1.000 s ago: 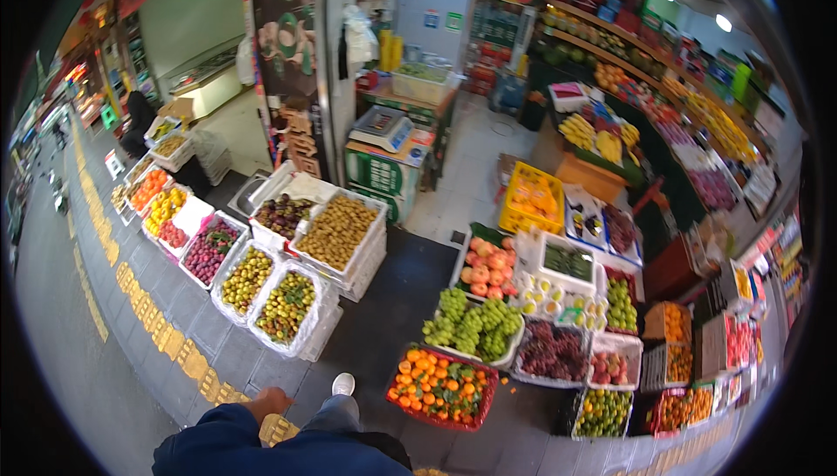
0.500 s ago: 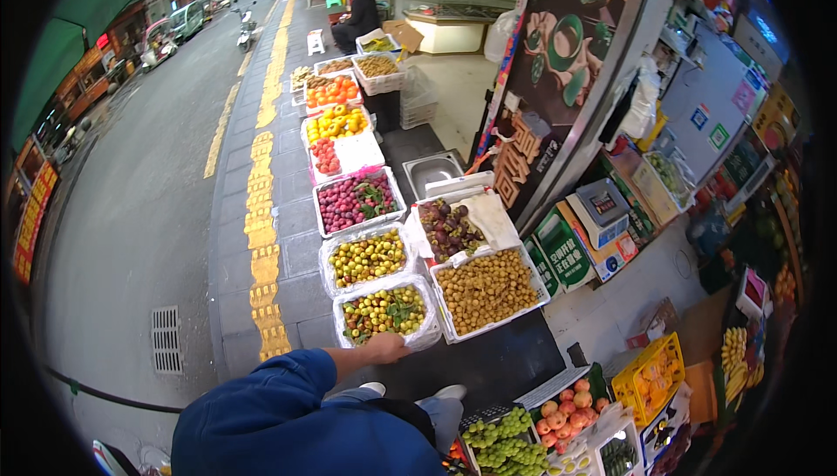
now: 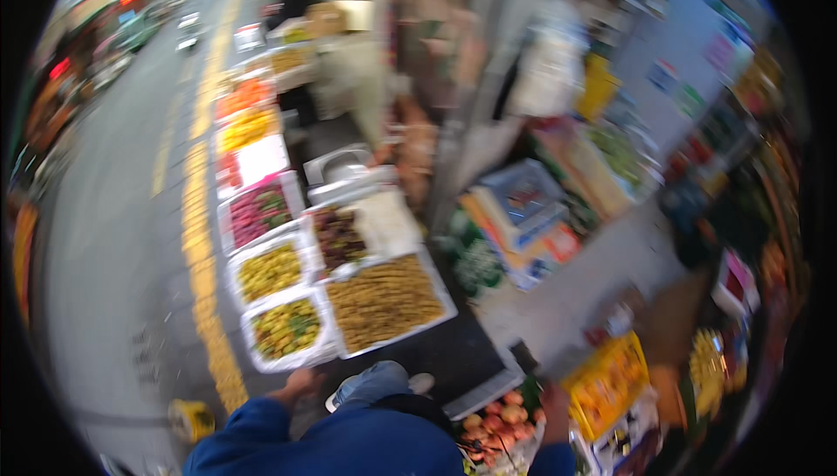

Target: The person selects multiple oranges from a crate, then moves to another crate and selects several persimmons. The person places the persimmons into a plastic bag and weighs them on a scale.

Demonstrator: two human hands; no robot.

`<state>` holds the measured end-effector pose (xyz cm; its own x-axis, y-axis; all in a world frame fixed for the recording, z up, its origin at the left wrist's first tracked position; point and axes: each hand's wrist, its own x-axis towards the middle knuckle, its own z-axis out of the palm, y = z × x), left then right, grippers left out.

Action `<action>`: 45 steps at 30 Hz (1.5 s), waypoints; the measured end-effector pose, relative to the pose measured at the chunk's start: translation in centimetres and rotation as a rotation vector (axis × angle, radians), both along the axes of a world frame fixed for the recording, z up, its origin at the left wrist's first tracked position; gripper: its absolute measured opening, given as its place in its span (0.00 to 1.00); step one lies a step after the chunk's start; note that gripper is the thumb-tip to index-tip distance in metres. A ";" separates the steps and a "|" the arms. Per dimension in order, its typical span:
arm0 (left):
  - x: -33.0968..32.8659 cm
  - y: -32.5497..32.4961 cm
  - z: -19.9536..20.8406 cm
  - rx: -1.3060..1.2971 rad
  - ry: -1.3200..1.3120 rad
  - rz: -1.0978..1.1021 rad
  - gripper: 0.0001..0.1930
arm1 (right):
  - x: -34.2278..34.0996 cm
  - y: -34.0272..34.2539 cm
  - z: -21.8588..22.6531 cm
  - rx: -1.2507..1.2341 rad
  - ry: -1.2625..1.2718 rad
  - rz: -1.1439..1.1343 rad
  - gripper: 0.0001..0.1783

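My left hand (image 3: 301, 384) hangs just below the near rim of a white basket of yellow-green and reddish fruit (image 3: 288, 328), apart from it as far as the blur shows. Its fingers are smeared by motion. My right hand (image 3: 554, 406) is low on the right, between a heap of reddish round fruit (image 3: 497, 424) and a yellow crate of orange fruit (image 3: 610, 380). Blur hides its fingers too, and I cannot tell whether it touches anything. Right of the near basket stands a wide white basket of small tan fruit (image 3: 384, 302).
More fruit baskets run up the pavement, with dark purple fruit (image 3: 338, 236) and pinkish-red fruit (image 3: 259, 214) among them. A scale (image 3: 519, 201) stands on boxes inside the shop. Yellow paving (image 3: 199, 258) borders the road (image 3: 105, 241). My shoe (image 3: 331, 402) shows below the baskets.
The view has swung right and blurred, so the baskets sit further left. My left hand has moved away from the near basket's rim. My right hand has come into view.
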<state>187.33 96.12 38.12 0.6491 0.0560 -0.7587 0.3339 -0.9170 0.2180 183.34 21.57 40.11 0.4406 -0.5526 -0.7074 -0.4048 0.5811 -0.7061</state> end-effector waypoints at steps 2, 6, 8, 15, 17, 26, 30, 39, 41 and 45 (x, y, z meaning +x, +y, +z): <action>1.0 -2.2 -1.4 -0.186 0.169 0.139 0.23 | 6.6 -6.2 2.2 -0.005 -0.048 0.026 0.09; 4.0 -10.0 -6.6 -0.314 0.321 0.679 0.11 | 23.4 -12.0 8.0 -0.233 -0.059 0.052 0.13; 7.9 -10.5 -7.1 -1.095 0.428 0.787 0.15 | 30.2 -13.5 10.3 -0.250 -0.078 0.108 0.12; 35.9 -36.2 1.5 -0.267 -0.232 -0.007 0.20 | 46.7 -21.0 13.2 -0.326 -0.198 0.522 0.12; 45.6 -43.4 10.7 -0.384 -0.530 -0.108 0.18 | 49.8 -24.8 14.4 -0.316 -0.221 0.598 0.13; 69.4 -71.3 43.6 -0.219 -1.533 -0.471 0.07 | 68.0 -40.4 14.0 -0.632 -0.467 0.925 0.13; 78.4 -77.3 56.6 0.268 -1.616 -0.638 0.08 | 70.5 -41.6 14.7 -0.616 -0.516 1.178 0.21; 93.6 -83.7 74.9 0.607 -1.765 -0.305 0.15 | 73.9 -39.5 17.7 -0.681 -0.750 1.230 0.21; 94.3 -83.9 73.5 0.552 -1.725 -0.345 0.12 | 74.6 -39.7 18.2 -0.685 -0.776 1.235 0.21; 94.7 -83.1 71.8 0.492 -1.763 -0.417 0.12 | 75.7 -39.7 19.1 -0.687 -0.809 1.239 0.22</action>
<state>281.98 13.06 109.96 0.5928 -0.3141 0.7416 -0.1830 -0.9492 -0.2558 259.01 -18.10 59.16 0.9428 0.3064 0.1314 0.2253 -0.2950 -0.9285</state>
